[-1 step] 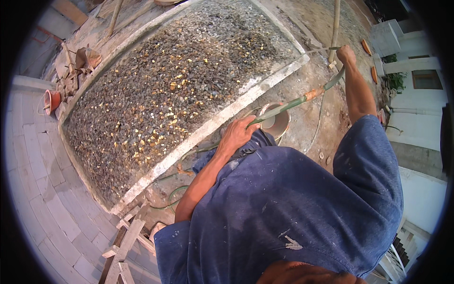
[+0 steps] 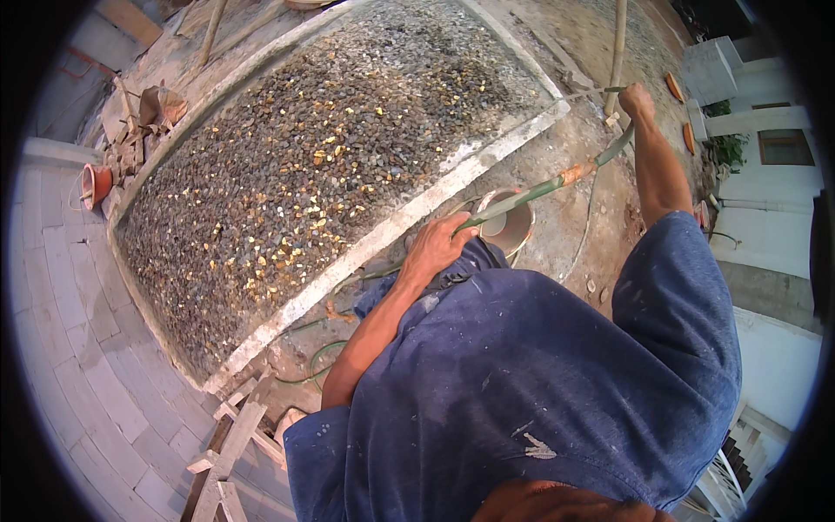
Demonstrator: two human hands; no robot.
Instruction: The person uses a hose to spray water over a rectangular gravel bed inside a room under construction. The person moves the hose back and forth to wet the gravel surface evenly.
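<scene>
A green hose point(image 2: 525, 197) with a brownish wrapped section runs between my hands. My left hand point(image 2: 435, 250) is closed round it close to my body, by the concrete rim. Farther off to the right, with that arm stretched out, my right hand point(image 2: 637, 102) grips the hose near its end. A thin pale streak, perhaps water, leads left from the end toward the corner of the slab. Dark and yellowish pebbles point(image 2: 330, 148) cover the slab's surface, framed by a pale concrete rim point(image 2: 391, 233).
Below the hose stands a bucket point(image 2: 508, 228). An orange bucket point(image 2: 96, 184) sits at the slab's left, beside grey paving point(image 2: 96, 348). A wooden frame point(image 2: 230, 448) leans at the lower left. One upright pole point(image 2: 616, 56) rises near my right hand.
</scene>
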